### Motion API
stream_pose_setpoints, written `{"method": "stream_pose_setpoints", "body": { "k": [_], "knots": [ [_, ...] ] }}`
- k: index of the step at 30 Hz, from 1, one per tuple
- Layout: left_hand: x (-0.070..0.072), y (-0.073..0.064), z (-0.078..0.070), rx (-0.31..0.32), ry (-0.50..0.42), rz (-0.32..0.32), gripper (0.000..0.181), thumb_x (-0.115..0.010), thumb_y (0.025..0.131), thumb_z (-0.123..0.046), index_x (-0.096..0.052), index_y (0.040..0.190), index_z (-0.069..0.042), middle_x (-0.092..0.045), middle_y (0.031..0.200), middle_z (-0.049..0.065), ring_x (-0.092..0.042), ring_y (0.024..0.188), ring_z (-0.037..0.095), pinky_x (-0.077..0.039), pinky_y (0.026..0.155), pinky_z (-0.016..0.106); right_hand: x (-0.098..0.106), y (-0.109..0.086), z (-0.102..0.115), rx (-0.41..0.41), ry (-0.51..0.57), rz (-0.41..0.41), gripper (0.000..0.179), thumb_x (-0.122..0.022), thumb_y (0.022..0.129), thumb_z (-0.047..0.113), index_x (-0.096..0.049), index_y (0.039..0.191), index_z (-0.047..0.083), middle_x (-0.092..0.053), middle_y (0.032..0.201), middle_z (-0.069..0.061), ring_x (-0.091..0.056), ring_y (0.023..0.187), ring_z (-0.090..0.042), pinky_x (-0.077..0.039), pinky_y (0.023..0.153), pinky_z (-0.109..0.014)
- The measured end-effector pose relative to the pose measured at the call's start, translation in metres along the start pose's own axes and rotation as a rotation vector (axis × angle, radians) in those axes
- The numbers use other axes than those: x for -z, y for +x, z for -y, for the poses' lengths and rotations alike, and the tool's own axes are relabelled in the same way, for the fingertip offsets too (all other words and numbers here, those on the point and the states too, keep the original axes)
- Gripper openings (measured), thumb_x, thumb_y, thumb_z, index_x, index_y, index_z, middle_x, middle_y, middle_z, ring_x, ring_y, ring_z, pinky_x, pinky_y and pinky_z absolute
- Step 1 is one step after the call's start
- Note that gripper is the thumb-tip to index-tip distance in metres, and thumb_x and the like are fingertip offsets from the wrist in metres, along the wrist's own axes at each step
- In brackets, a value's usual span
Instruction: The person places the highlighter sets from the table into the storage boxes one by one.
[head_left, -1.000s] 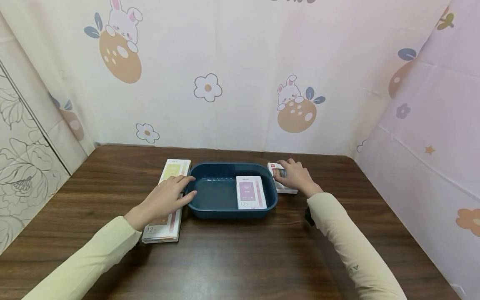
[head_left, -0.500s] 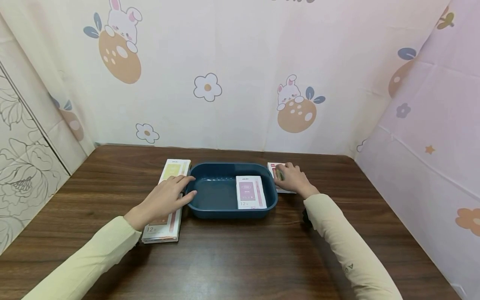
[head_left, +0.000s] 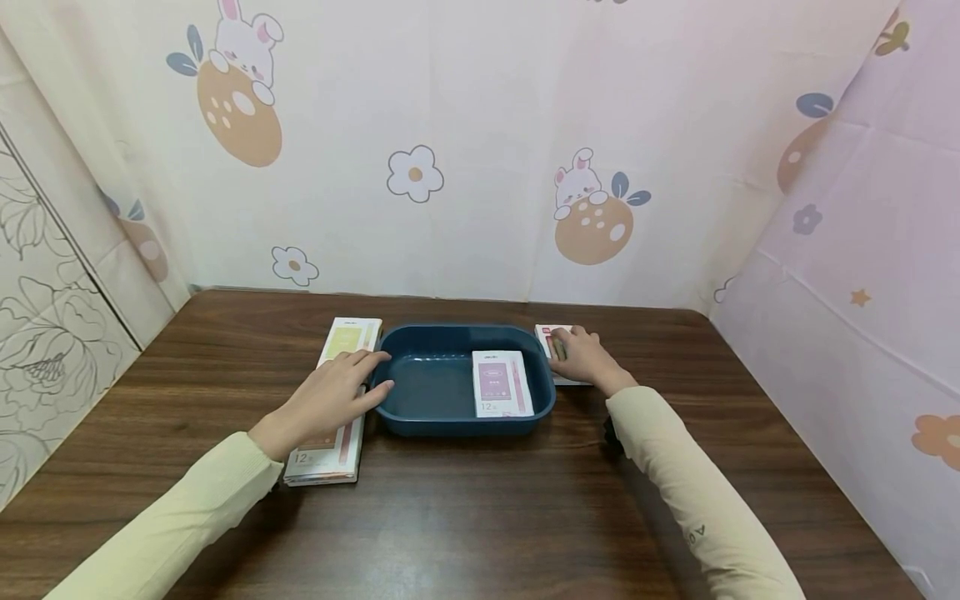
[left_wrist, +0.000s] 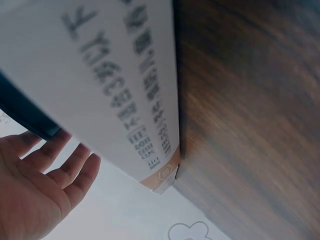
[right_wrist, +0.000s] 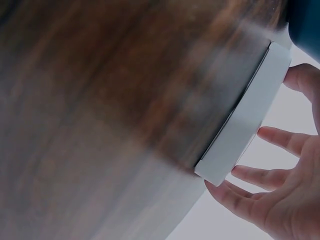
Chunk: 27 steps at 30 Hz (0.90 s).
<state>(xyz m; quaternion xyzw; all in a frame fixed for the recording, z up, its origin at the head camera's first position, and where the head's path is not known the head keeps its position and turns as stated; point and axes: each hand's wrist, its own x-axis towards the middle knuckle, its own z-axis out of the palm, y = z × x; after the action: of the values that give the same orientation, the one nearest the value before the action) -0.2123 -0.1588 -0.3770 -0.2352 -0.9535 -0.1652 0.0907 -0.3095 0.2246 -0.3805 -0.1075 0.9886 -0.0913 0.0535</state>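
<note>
My left hand (head_left: 335, 396) rests with spread, relaxed fingers at the left rim of a dark blue plastic basin (head_left: 463, 427). Its wrist is over a row of flat white boxes; the near one (head_left: 321, 467) is marked 12, the far one (head_left: 348, 337) has a yellow-green panel. A white box with a purple panel (head_left: 501, 385) leans inside the basin's right end. Right of the basin, a flat white box (head_left: 548, 332) with a red logo lies on the table. My right hand (head_left: 585, 360) is over it, with spread, fairly straight fingers touching its top in the right wrist view (right_wrist: 287, 170).
The brown wooden table (head_left: 480, 517) stretches in front of the basin and to both sides. A curtain (head_left: 480, 233) printed with rabbits and flowers hangs behind the table, and more printed cloth (head_left: 862, 333) stands along the right side.
My right hand has shifted slightly left over the flat white box, and its fingers have drawn a little closer together. The left hand, the basin and the boxes have stayed in place.
</note>
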Motion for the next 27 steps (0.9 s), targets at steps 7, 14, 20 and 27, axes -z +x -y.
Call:
{"method": "stream_pose_setpoints", "body": {
  "k": [7, 14, 20, 27],
  "knots": [
    [-0.0006, -0.0003, 0.0011, 0.007, 0.002, -0.002, 0.05, -0.048, 0.091, -0.044, -0.05, 0.128, -0.011, -0.055, 0.127, 0.009, -0.054, 0.112, 0.028, -0.042, 0.094, 0.048, 0.0015, 0.0005, 0.0024, -0.003, 0.011, 0.004, 0.061, -0.057, 0.085, 0.039, -0.041, 0.134, 0.006, -0.035, 0.135, -0.03, -0.038, 0.116, -0.049, -0.039, 0.09, -0.059],
    [-0.0007, -0.0001, 0.001, 0.005, 0.0, -0.002, 0.05, -0.047, 0.091, -0.045, -0.05, 0.128, -0.011, -0.055, 0.126, 0.009, -0.054, 0.112, 0.028, -0.042, 0.094, 0.048, 0.0027, 0.0003, 0.0034, 0.029, 0.004, -0.024, 0.061, -0.06, 0.084, 0.038, -0.045, 0.13, 0.002, -0.044, 0.126, -0.03, -0.043, 0.111, -0.044, -0.035, 0.093, -0.057],
    [-0.0015, 0.0003, 0.0013, 0.001, -0.005, 0.0, 0.051, -0.047, 0.091, -0.045, -0.05, 0.128, -0.011, -0.055, 0.126, 0.008, -0.054, 0.112, 0.028, -0.042, 0.093, 0.047, 0.0033, -0.0004, 0.0004, 0.03, -0.006, -0.041, 0.06, -0.059, 0.084, 0.035, -0.044, 0.132, 0.002, -0.047, 0.123, -0.03, -0.046, 0.104, -0.041, -0.037, 0.087, -0.055],
    [-0.0024, 0.0003, 0.0016, 0.007, -0.011, 0.009, 0.052, -0.045, 0.091, -0.047, -0.049, 0.129, -0.012, -0.055, 0.127, 0.008, -0.053, 0.114, 0.028, -0.042, 0.094, 0.048, 0.0082, -0.0021, -0.0017, 0.068, -0.012, -0.108, 0.055, -0.061, 0.083, 0.033, -0.05, 0.125, 0.0, -0.054, 0.113, -0.028, -0.049, 0.102, -0.038, -0.033, 0.088, -0.056]
  ]
}}
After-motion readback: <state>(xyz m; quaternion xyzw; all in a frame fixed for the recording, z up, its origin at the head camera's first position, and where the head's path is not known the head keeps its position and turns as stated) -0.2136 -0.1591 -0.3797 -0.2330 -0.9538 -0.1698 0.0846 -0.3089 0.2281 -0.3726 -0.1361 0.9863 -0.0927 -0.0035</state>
